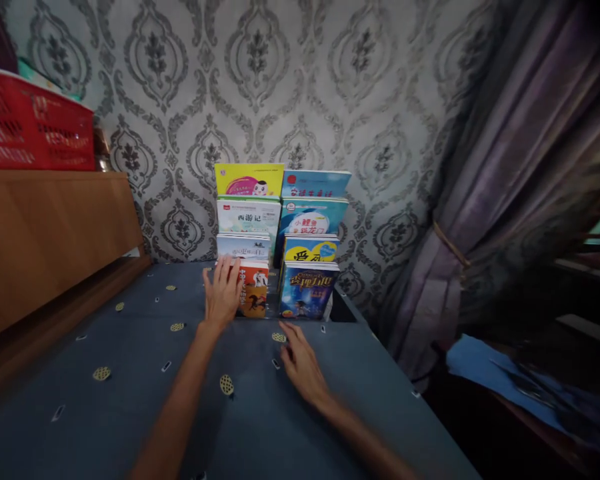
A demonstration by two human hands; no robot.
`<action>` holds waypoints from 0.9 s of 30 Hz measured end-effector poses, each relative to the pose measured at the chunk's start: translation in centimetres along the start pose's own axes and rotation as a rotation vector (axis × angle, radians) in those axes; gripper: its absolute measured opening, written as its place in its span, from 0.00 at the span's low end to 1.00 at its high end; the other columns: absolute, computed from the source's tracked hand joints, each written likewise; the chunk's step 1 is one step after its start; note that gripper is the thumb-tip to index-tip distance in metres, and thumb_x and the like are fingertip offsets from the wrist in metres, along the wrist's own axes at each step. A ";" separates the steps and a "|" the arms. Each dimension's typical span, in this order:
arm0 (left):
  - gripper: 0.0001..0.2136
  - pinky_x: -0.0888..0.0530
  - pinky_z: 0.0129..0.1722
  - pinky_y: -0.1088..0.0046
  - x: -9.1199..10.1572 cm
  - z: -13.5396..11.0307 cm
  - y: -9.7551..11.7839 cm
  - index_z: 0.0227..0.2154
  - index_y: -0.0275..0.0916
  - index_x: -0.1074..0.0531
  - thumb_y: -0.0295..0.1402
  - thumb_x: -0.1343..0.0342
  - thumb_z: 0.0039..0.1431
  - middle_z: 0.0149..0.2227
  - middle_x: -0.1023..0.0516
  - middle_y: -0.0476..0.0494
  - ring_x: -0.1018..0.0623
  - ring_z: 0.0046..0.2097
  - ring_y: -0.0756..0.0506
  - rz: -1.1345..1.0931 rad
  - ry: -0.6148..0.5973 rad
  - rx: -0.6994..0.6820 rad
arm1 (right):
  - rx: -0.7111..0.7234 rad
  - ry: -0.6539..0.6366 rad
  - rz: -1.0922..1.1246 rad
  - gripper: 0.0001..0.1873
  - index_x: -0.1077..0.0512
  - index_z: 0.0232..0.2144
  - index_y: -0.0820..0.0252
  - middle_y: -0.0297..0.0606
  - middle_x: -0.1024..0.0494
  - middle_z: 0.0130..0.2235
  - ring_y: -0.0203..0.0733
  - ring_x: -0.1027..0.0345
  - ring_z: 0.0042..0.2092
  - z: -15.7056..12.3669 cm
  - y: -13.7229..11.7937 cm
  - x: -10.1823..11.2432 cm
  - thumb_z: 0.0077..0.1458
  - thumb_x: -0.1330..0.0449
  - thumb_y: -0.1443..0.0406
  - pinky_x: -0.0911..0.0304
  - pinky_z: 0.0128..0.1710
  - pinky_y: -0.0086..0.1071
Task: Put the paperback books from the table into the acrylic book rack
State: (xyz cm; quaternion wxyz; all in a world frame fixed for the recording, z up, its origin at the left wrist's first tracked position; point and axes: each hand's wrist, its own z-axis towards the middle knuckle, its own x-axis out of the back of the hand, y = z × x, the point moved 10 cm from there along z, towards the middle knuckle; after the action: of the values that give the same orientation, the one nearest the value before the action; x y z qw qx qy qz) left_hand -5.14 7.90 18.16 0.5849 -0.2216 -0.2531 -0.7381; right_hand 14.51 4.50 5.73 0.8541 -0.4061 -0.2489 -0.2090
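Observation:
Two columns of books stand upright in stepped rows against the wall. My left hand (222, 291) lies against the front left orange book (255, 291), its fingers spread over the cover's left part. Behind that one rise a pale blue book (243, 246), a white-green book (250, 217) and a yellow book (250, 179). In the right column a dark blue book (307, 293) is in front, then a yellow-and-blue book (311, 250), a teal book (314, 217) and a blue book (316, 183). My right hand (302, 361) hovers or rests just before the dark blue book, fingers loosely extended, holding nothing.
A dark blue cloth with a pineapple-like print (130, 413) covers the surface. On the left, a red basket (40, 127) sits on a wooden cabinet (55, 233). Purple-grey curtains (485, 167) hang at the right, above a light blue cloth (500, 380). Patterned wallpaper (310, 87) lies behind.

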 end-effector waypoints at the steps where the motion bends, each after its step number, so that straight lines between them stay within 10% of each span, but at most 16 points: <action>1: 0.23 0.47 0.66 0.38 -0.2 0.2 0.1 0.66 0.39 0.39 0.36 0.57 0.70 0.68 0.37 0.31 0.41 0.70 0.34 0.022 -0.010 0.001 | -0.009 -0.005 0.004 0.28 0.34 0.62 0.55 0.45 0.29 0.59 0.48 0.31 0.59 -0.3 0.3 0.2 0.60 0.51 0.70 0.33 0.60 0.46; 27: 0.21 0.33 0.60 0.48 1.7 1.4 0.5 0.62 0.40 0.34 0.37 0.55 0.69 0.63 0.31 0.31 0.31 0.63 0.35 0.059 0.009 0.059 | 0.090 0.048 0.116 0.25 0.30 0.60 0.54 0.45 0.27 0.60 0.49 0.33 0.62 -0.9 -0.8 0.5 0.62 0.51 0.68 0.36 0.63 0.50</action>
State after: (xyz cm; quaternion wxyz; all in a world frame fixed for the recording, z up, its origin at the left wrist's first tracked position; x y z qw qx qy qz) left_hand -4.99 7.41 20.32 0.6139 -0.2082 -0.2656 -0.7136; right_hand 14.70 3.25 5.98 0.8878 -0.3758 -0.2137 -0.1576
